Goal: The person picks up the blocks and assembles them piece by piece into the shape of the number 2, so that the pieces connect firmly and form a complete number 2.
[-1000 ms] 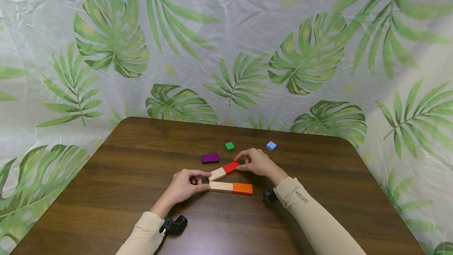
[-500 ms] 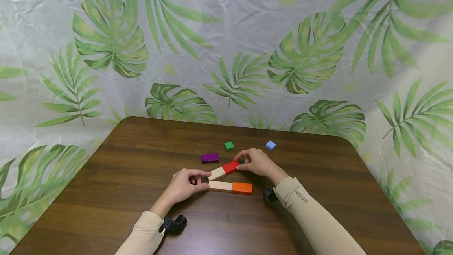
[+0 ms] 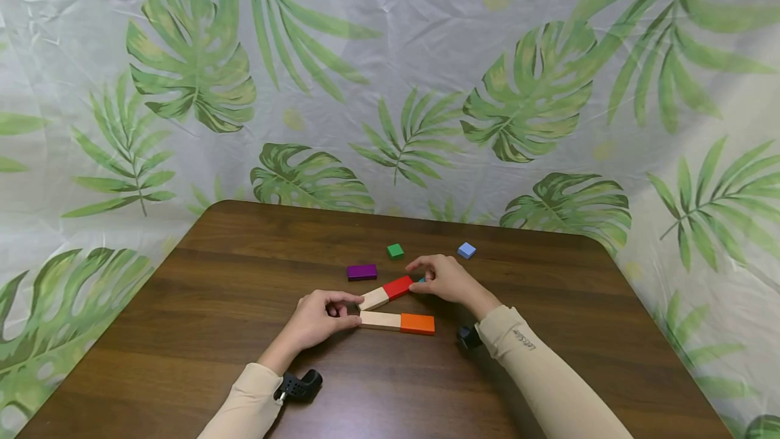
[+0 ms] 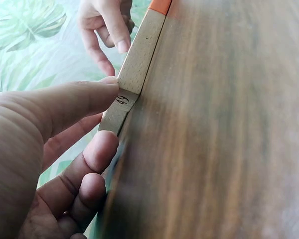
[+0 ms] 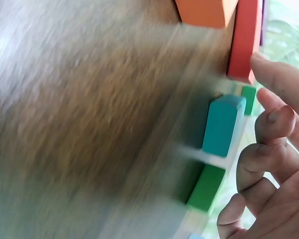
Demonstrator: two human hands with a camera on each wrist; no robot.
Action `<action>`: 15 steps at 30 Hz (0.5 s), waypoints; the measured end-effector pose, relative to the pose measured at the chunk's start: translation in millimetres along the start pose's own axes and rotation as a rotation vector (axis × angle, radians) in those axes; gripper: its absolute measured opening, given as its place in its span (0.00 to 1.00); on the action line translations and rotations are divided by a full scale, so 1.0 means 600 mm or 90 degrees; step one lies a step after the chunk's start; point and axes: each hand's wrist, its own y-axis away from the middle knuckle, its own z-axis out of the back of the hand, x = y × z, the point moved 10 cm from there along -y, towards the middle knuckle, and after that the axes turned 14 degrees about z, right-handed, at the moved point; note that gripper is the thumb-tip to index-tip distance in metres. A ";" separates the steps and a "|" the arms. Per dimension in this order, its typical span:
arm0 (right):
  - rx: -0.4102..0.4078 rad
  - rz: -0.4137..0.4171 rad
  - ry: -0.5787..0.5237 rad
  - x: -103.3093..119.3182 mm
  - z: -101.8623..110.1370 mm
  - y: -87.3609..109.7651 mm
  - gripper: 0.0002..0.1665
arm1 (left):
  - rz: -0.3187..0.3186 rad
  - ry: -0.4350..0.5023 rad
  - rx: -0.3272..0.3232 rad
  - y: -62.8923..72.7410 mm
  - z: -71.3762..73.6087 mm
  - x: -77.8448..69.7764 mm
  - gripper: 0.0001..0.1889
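Two plain wooden blocks meet at their left ends in a V: the front block [image 3: 380, 320] has an orange block [image 3: 417, 324] end to end with it, the rear one [image 3: 374, 299] a red block [image 3: 398, 287]. My left hand [image 3: 313, 320] pinches those left ends with thumb and index finger; the number 49 shows on a block end [image 4: 122, 101] in the left wrist view. My right hand [image 3: 445, 280] is at the red block's right end, thumb tip close by it and index finger raised. A teal block [image 5: 224, 127] lies beside the right hand, mostly hidden in the head view.
Behind the V lie a purple block [image 3: 362, 272], a small green block [image 3: 395, 251] and a light blue block [image 3: 466, 250]. They lie on a dark wood table [image 3: 244, 256]. A leaf-print cloth [image 3: 414, 53] hangs behind the table's far edge.
My right thumb and index finger have come away from the red block and shifted slightly right, baring its right end and some teal. The left hand and the blocks have stayed still.
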 end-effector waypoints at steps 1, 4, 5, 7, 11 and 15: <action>-0.006 0.000 -0.006 -0.003 0.003 0.002 0.20 | 0.003 0.000 0.000 -0.001 0.000 0.001 0.16; -0.019 -0.004 -0.022 -0.014 0.011 0.011 0.21 | -0.002 -0.002 0.001 -0.002 -0.001 0.001 0.16; -0.022 -0.005 -0.025 -0.019 0.013 0.015 0.21 | -0.003 -0.003 0.001 -0.002 -0.002 0.000 0.16; -0.024 -0.013 -0.036 -0.028 0.016 0.022 0.21 | -0.005 -0.005 0.000 -0.003 -0.002 -0.001 0.16; -0.030 -0.030 -0.066 -0.044 0.019 0.035 0.22 | -0.001 -0.009 -0.001 -0.002 -0.002 0.000 0.16; -0.034 -0.044 -0.085 -0.056 0.019 0.045 0.23 | 0.001 -0.010 -0.002 -0.002 -0.002 0.001 0.16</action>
